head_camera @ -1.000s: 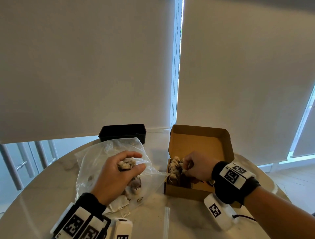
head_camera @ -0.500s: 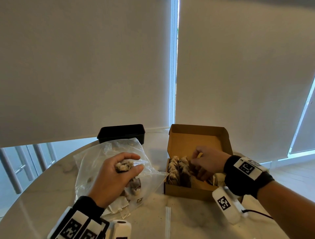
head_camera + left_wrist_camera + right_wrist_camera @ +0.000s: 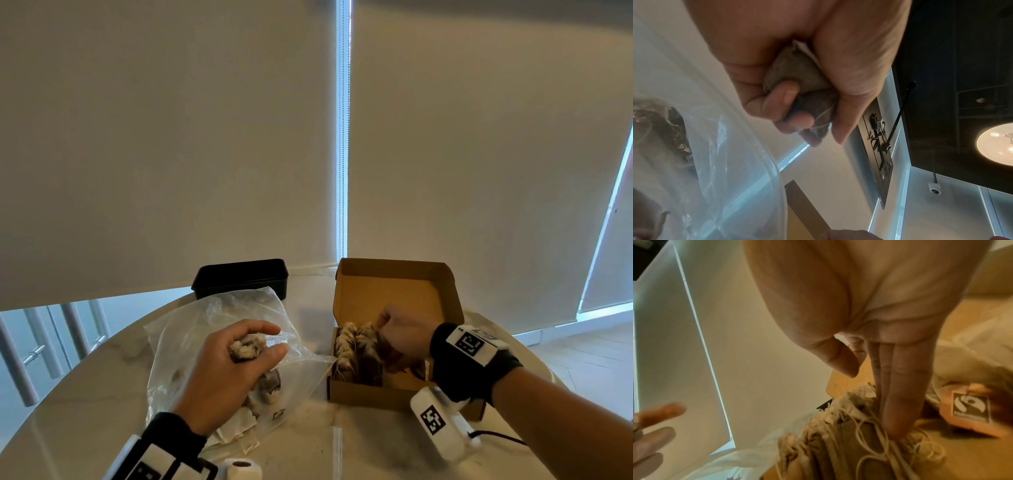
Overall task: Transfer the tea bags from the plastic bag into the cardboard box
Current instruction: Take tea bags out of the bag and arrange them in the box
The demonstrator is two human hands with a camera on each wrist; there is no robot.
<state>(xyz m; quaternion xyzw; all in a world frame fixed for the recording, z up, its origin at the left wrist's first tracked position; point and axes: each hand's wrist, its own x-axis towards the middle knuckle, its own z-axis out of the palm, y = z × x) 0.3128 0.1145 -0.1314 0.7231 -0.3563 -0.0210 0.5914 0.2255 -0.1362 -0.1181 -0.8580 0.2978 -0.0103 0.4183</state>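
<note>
A clear plastic bag (image 3: 219,329) lies on the left of the round table, with several tea bags inside. My left hand (image 3: 239,356) hovers over it and grips a bunch of tea bags (image 3: 247,346), seen close in the left wrist view as grey pouches (image 3: 797,76) under curled fingers. The open cardboard box (image 3: 394,291) stands on the right with a row of tea bags (image 3: 356,346) along its left side. My right hand (image 3: 400,332) reaches into the box; in the right wrist view its straight fingers (image 3: 898,402) press against the packed tea bags (image 3: 849,443).
A black rectangular container (image 3: 239,277) sits behind the plastic bag. An orange tag with a printed logo (image 3: 970,408) lies in the box to the right of my fingers. Roller blinds close off the far side, and the table's edge curves at left.
My right hand shifted rightward inside the box and now presses on the second row of tea bags. My left hand stayed over the plastic bag, gripping its tea bags.
</note>
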